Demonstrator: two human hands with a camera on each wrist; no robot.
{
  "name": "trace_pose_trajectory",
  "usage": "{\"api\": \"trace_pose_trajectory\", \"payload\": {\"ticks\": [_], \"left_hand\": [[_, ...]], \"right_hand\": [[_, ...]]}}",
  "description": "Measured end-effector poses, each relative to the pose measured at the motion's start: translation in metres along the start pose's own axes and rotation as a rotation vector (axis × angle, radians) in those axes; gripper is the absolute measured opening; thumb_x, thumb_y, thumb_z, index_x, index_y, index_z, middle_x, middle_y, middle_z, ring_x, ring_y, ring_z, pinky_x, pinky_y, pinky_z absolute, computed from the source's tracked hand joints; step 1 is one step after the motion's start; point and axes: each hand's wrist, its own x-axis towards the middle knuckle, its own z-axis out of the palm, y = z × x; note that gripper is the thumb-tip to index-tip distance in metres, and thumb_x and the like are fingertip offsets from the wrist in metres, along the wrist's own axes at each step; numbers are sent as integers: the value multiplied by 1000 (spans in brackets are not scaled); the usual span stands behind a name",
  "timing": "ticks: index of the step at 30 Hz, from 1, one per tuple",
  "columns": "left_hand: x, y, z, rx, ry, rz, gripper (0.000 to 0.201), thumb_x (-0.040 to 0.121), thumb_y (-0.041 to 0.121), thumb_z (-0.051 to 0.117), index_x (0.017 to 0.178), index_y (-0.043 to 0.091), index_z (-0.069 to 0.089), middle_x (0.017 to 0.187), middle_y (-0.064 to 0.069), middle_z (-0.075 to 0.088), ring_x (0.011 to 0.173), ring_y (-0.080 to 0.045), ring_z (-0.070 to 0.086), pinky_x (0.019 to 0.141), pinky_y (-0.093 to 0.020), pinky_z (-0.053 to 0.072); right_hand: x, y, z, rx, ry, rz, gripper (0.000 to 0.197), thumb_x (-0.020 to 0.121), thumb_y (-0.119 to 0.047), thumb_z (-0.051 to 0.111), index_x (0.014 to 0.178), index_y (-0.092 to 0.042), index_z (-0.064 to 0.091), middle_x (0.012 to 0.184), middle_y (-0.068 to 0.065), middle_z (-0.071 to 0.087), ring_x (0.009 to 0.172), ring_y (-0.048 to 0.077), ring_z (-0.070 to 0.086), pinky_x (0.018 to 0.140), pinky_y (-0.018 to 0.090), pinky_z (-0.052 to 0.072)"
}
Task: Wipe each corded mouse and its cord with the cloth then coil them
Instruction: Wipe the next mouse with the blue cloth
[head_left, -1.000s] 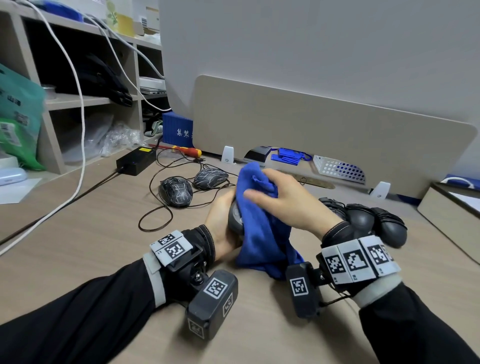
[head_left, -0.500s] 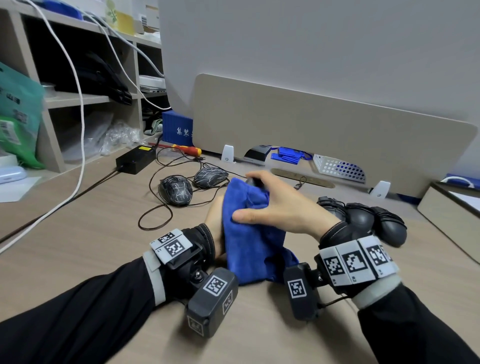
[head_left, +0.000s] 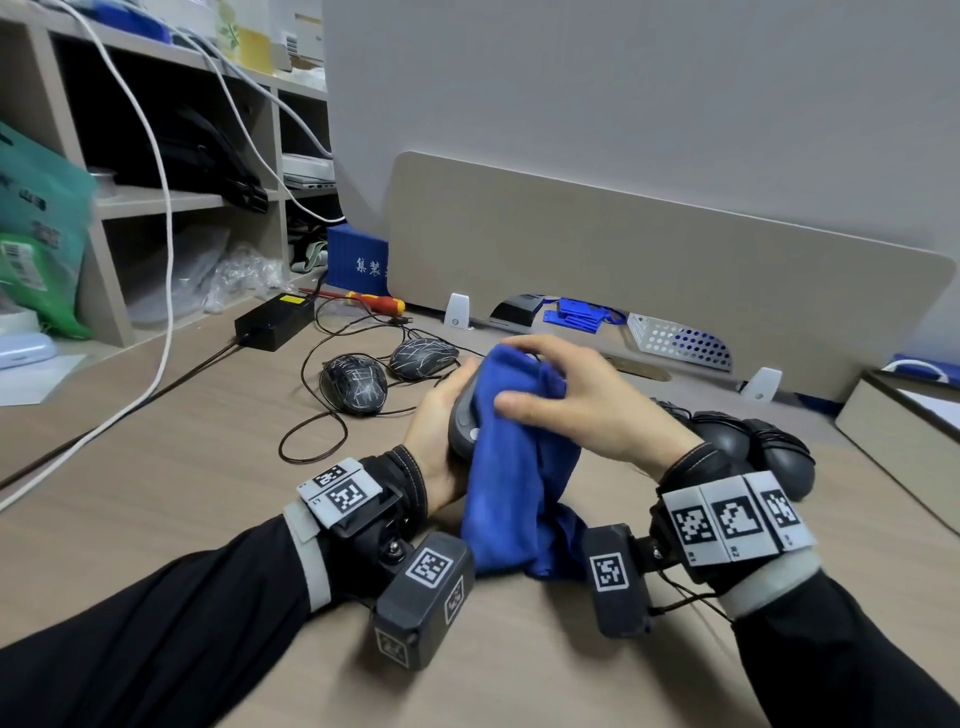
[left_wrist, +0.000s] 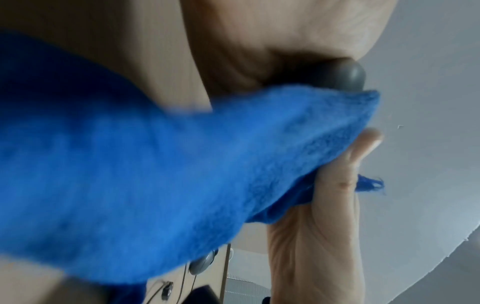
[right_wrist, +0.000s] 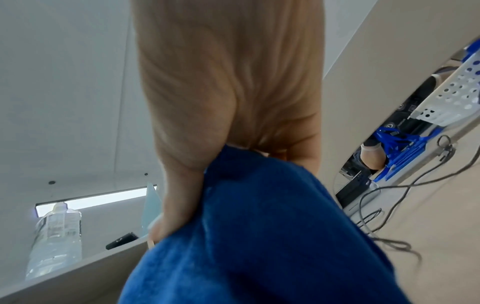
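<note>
A: Head view first. The left hand (head_left: 441, 431) is curled around a grey mouse (head_left: 464, 421), holding it up off the desk (head_left: 156, 493), right in front of the body.

B: And the right hand (head_left: 582, 410) comes in from the right, fingers clamped on the blue cloth (head_left: 519, 467), draped over the top and right side of that mouse. Its tail hangs to the desk between the wrists.

A: Long axis of the mouse looks tilted, running up and away from the wearer. So I'd say the wiping stroke follows that line.

B: Two patterned mice (head_left: 356, 384) lie on the desk beyond and to the left, cords (head_left: 311, 441) loose around them. The left hand is nearer those. More dark mice (head_left: 753, 447) sit just behind the right wrist.

A: Open desk near the wearer and to the left. The divider (head_left: 623, 249) closes off the back.

B: Left wrist view. The mouse (left_wrist: 350, 76) peeks out grey at the palm of the left hand (left_wrist: 233, 51), cloth (left_wrist: 182, 154) pressed against it, blurred. The fingers (left_wrist: 337, 174) of the right hand pinch the cloth from the far side.

A: Right wrist view. The right hand (right_wrist: 228, 92) bunches the cloth (right_wrist: 259, 236); the mouse itself is hidden here. Cords (right_wrist: 389, 189) trail on the desk to the right.

B: The held mouse's cord? Can't tell where it runs.
</note>
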Motion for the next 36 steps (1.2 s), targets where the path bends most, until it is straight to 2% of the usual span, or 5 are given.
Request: {"api": "trace_pose_trajectory", "payload": {"ticks": [5,13,25,29,36], "left_hand": [[-3,-2,3,-22,3,-36,55,100,51,42,109,9,77,115,-16,71,101,-27,71,84,-34,57],[2,3,-7,15,4,-14,56,96,51,45,86,7,78,87,-15,73,73,-25,71,66,-29,58],[0,-1,-1,3,45,16,62,85,54,65,127,9,67,129,-14,65,113,-29,63,107,-41,44],[5,3,-8,61,121,61,40,81,49,63,98,13,72,86,-7,69,68,-24,62,55,-25,42],[10,1,-8,120,200,80,31,92,47,58,98,18,68,85,-3,70,63,-17,64,51,-23,41]], "right_hand": [[5,10,3,1,261,-23,33,98,-13,58,69,-28,56,57,-19,51,60,4,44,62,27,37],[-2,-3,10,-47,-67,98,81,76,-43,83,145,-30,42,133,-20,51,120,-7,47,97,10,35],[2,6,-24,-111,525,69,7,90,-14,65,89,-19,70,84,-7,69,83,13,62,77,29,47],[1,13,-36,2,587,220,23,85,-19,68,85,3,62,70,-4,57,68,12,52,66,28,41],[0,-3,-21,488,227,337,17,91,-13,69,79,-6,60,75,10,60,66,18,59,58,26,51]]}}
